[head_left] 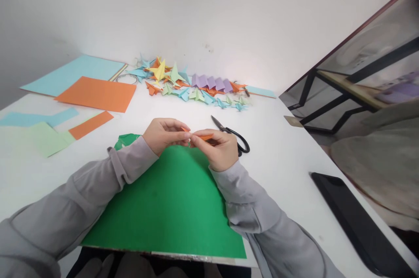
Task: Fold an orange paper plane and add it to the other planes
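Between my two hands, above the far end of a green sheet [163, 199], is a small folded piece of orange paper [206, 137]. My left hand [166, 135] pinches its left end, and my right hand [218, 147] has fingers and thumb closed on its right part. The fingertips meet near the middle and cover most of the folds. Just beyond my right hand lies a pair of black-handled scissors [240, 138], blades pointing away to the left; the hand hides part of the handles.
Several folded paper stars and cranes [160, 70] are heaped by the wall, beside a pleated purple paper strip [211, 82]. Orange [98, 93] and light blue sheets [75, 73] lie at the back left, with a pale green piece [47, 137] nearer. A black phone [353, 221] rests at the right edge.
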Demonstrator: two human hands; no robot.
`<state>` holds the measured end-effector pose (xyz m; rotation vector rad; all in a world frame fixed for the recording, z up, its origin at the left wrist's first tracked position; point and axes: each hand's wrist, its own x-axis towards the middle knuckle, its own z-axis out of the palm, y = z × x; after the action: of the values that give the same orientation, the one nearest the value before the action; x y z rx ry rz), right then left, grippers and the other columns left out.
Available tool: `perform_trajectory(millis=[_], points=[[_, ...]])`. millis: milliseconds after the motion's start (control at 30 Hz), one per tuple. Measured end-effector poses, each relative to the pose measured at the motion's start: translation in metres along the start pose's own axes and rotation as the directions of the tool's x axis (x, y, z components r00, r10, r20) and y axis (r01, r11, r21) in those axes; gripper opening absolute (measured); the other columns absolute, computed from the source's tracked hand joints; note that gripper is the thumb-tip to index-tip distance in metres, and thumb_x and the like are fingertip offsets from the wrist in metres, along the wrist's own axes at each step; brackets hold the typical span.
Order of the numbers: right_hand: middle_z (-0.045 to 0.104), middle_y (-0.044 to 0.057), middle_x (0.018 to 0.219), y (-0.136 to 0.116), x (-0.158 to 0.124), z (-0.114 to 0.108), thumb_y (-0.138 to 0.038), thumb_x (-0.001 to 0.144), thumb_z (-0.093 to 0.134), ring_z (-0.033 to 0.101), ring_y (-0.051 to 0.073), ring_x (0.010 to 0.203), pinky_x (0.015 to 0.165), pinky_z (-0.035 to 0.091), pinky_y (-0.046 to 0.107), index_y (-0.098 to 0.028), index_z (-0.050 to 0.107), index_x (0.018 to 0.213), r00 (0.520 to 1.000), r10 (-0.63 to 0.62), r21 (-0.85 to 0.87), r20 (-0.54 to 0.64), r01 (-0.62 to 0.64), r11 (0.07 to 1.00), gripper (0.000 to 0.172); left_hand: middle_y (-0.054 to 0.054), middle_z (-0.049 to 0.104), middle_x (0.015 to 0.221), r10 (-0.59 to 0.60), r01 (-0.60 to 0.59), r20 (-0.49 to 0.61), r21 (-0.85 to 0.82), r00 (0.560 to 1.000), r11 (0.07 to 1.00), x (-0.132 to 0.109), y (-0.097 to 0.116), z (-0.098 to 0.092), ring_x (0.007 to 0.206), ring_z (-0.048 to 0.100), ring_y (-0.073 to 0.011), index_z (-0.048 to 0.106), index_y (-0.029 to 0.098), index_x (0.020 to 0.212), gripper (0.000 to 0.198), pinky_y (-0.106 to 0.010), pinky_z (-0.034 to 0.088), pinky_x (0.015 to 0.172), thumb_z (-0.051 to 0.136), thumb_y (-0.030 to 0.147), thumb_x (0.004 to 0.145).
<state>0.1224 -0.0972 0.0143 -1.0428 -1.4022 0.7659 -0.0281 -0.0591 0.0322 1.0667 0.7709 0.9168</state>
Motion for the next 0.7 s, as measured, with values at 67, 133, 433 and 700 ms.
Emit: perform_trajectory(millis=[67, 133, 433, 700], points=[[0.07, 0.003, 0.063, 0.0, -0.002, 0.001, -0.024, 0.069, 0.069, 0.064, 0.014, 0.055, 0.053, 0.051, 0.024, -0.017, 0.071, 0.071, 0.998, -0.051, -0.053, -0.024, 0.049, 0.997, 0.007, -0.002, 0.064, 0.051, -0.002, -0.001, -0.032, -0.079, 1.0, 0.997, -0.001, -0.002, 0.002, 0.05, 0.06, -0.0115, 0.066, 0.01, 0.062, 0.027, -0.026, 0.051, 0.056, 0.082, 0.022, 0.044], [0.071, 0.004, 0.067, -0.002, -0.003, 0.001, -0.022, 0.07, 0.068, 0.065, 0.015, 0.058, 0.055, 0.052, 0.025, -0.017, 0.071, 0.071, 0.995, -0.091, -0.101, -0.033, 0.087, 0.991, 0.006, -0.002, 0.064, 0.051, 0.004, -0.008, -0.038, -0.125, 0.999, 0.992, -0.002, -0.002, 0.005, 0.05, 0.059, -0.0112, 0.067, 0.01, 0.061, 0.025, -0.027, 0.051, 0.057, 0.082, 0.021, 0.044], [0.07, 0.003, 0.067, -0.007, -0.008, 0.006, -0.024, 0.073, 0.064, 0.063, 0.016, 0.059, 0.057, 0.052, 0.028, -0.021, 0.069, 0.071, 0.977, -0.151, -0.22, -0.152, 0.116, 0.969, 0.007, -0.001, 0.064, 0.056, -0.042, 0.043, 0.007, -0.27, 0.999, 0.962, -0.005, -0.01, 0.014, 0.052, 0.057, -0.0088, 0.071, 0.012, 0.067, 0.022, -0.025, 0.047, 0.055, 0.08, 0.023, 0.05], [0.067, 0.005, 0.08, -0.006, -0.007, 0.007, -0.02, 0.074, 0.061, 0.061, 0.016, 0.072, 0.063, 0.05, 0.03, -0.023, 0.069, 0.084, 0.971, -0.232, -0.234, -0.052, 0.214, 0.948, 0.013, -0.001, 0.066, 0.064, -0.029, 0.011, -0.049, -0.333, 0.998, 0.943, -0.004, -0.006, 0.015, 0.065, 0.061, -0.0114, 0.066, 0.013, 0.061, 0.02, -0.027, 0.048, 0.068, 0.08, 0.023, 0.052]])
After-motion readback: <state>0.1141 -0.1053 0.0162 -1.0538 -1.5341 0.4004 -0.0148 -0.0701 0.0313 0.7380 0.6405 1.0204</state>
